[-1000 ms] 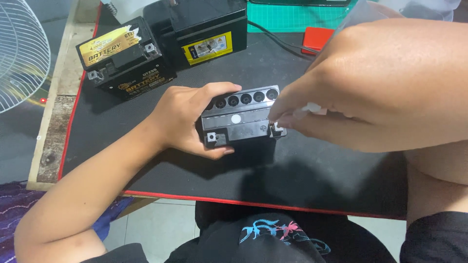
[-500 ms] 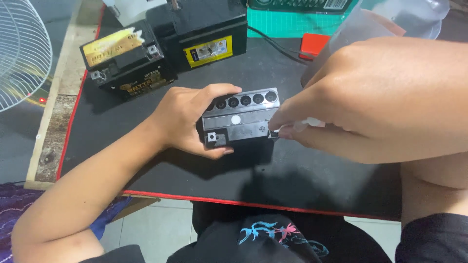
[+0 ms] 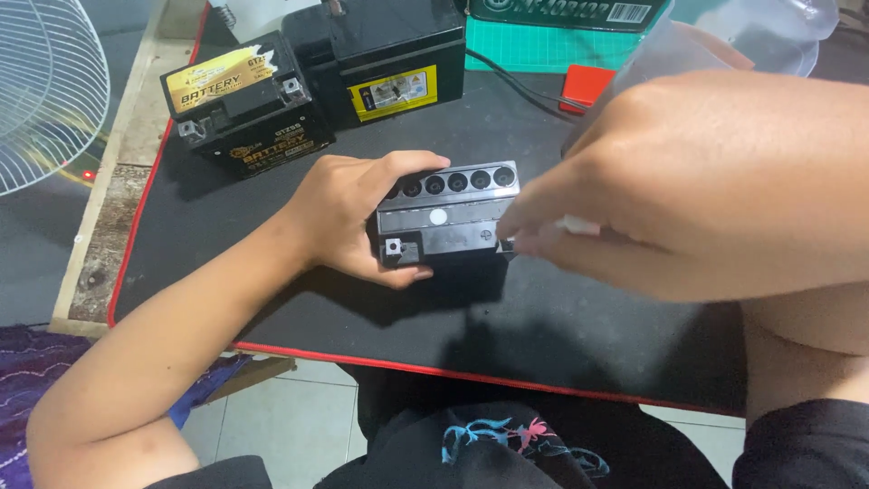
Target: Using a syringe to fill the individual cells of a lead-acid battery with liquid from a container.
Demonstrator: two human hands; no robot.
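Battery held at mid-mat, both hands on it

Small black battery [image 3: 450, 215] sits on the black, red-edged mat [image 3: 272, 308], near the middle, top face up. Six round filler holes in a row along its far edge; a grey strip with a white dot below them; a square terminal at the near-left corner.

Left hand [image 3: 353, 217] curled around the battery's left end, thumb under the near edge, fingers over the far-left holes. Firm grip.

Right hand [image 3: 688, 181] at the battery's right end, fingertips pinched together on something small and white [image 3: 577, 224]; what it is cannot be told.

Farther back: black-and-yellow battery [image 3: 244, 104], tilted, beside a larger black battery [image 3: 385, 59] with a yellow label. Red object [image 3: 587, 86] and green cutting mat [image 3: 534, 50] behind. White fan grille [image 3: 45, 91] at far left.
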